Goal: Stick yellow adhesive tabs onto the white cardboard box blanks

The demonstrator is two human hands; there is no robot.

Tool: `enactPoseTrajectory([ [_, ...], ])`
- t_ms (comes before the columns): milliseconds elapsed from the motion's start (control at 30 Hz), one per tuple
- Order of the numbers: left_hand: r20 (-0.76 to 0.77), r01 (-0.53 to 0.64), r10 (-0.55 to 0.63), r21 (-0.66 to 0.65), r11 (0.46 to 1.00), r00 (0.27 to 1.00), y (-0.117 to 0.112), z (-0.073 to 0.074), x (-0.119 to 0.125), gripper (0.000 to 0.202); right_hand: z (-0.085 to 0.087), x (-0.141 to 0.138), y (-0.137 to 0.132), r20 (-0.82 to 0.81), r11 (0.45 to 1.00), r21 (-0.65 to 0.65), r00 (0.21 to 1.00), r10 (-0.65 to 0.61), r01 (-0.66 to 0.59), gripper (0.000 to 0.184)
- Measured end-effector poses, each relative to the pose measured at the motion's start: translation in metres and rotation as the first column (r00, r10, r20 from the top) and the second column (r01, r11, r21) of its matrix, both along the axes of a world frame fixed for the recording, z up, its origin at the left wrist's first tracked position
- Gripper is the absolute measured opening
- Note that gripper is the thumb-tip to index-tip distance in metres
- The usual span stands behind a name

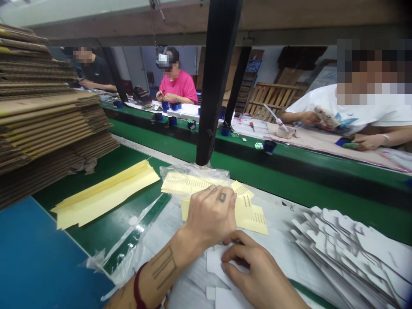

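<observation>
My left hand point(210, 214) is closed above several yellow printed paper slips point(254, 219), its knuckles up and fingers curled under. What it may hold is hidden by the hand. Just below and to the right, my right hand point(257, 270) reaches over a flat white carton blank point(215, 265). Its thumb and forefinger are apart, with the fingertips resting on or close above the card. A bundle of yellow printed slips point(188, 182) lies in clear plastic beyond my left hand.
Flattened brown cardboard point(48, 124) is stacked high at left, near long yellow sheets point(107, 195). White folded cartons point(350, 253) pile up at right. A black post point(217, 86) rises ahead beside a green conveyor belt point(299, 184) carrying blue parts. Several people work beyond it.
</observation>
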State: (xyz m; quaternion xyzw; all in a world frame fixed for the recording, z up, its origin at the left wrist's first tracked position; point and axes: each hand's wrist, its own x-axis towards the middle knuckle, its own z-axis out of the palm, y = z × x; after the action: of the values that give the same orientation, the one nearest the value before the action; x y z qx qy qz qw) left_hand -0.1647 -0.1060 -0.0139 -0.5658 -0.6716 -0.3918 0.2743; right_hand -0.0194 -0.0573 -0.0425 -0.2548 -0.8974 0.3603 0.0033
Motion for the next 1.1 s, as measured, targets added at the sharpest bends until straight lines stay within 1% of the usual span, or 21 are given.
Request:
enactPoseTrajectory([
  [200,0.006,0.006,-0.006,0.003,1.0,1.0,0.0,0.0,0.0,0.022,0.0,-0.002,-0.002,-0.026,1.0,-0.003,0.999,-0.024,0.024,0.018],
  [467,0.005,-0.001,0.001,-0.004,1.0,1.0,-0.001,0.001,0.0,0.023,0.005,-0.003,-0.001,0.006,0.999,-0.018,1.0,-0.027,0.027,0.018],
  [633,0.005,-0.006,0.006,-0.004,1.0,1.0,-0.001,0.001,0.001,0.023,0.006,-0.004,0.001,0.03,0.997,-0.052,0.998,-0.051,0.052,0.013],
  [667,0.005,-0.005,0.006,-0.003,1.0,1.0,0.0,0.001,0.001,0.023,0.007,-0.004,0.002,0.04,0.996,-0.05,0.997,-0.066,0.068,0.014],
  [800,0.0,0.0,0.0,-0.004,1.0,1.0,0.001,0.0,0.001,0.022,0.011,-0.005,0.005,0.063,0.992,-0.048,0.992,-0.113,0.116,0.026],
  [867,0.0,-0.003,0.003,-0.007,1.0,1.0,0.001,-0.001,0.001,0.023,0.011,-0.006,0.006,0.029,0.99,-0.076,0.992,-0.119,0.121,0.026],
  [1033,0.001,-0.005,0.005,-0.015,1.0,1.0,0.002,-0.002,0.0,0.022,0.004,-0.011,0.012,-0.103,0.981,-0.114,0.981,-0.166,0.154,0.017],
  [1100,0.001,-0.001,0.001,-0.017,1.0,1.0,0.002,-0.002,0.0,0.022,0.005,-0.008,0.014,-0.137,0.982,-0.116,0.977,-0.165,0.15,0.015],
])
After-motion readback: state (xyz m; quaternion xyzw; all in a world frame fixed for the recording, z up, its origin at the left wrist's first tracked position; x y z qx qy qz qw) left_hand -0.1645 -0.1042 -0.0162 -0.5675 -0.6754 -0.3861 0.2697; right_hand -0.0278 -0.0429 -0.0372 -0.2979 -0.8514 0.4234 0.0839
